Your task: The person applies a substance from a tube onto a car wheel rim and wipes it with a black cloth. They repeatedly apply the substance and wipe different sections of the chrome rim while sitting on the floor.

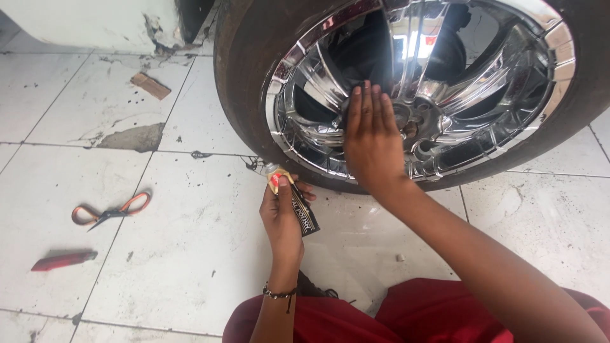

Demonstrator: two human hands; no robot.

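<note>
Tyre (241,95) fills the upper right of the frame, worn dark rubber, standing on white floor tiles (190,254). Inside it a chrome wheel (508,121) with broad shiny spokes and a hub just right of centre.

Right hand (372,136), centre of frame: flat and open, fingers together, palm pressed on a spoke near the hub. It holds nothing that I can see; whether a cloth lies under the palm I cannot tell.

Left hand (283,219), just below centre: closed around a small tube (298,206), black body, yellow neck, tip pointing up toward the lower rim of the wheel. The tube sits near the tyre's bottom edge, not touching it.

Judgement on doing this well: keep the palm flat and follow each spoke along its length, firm even pressure, so no patch is skipped. Mind the sharp edges between spokes and the recesses round the hub; fingertips suit those better than the palm. Keep the tube upright and clear of the rubber.

Left of frame, well apart from both hands: orange-handled scissors (111,211), a red strip (63,260) below them, a small wooden block (150,86) at upper left.
</note>
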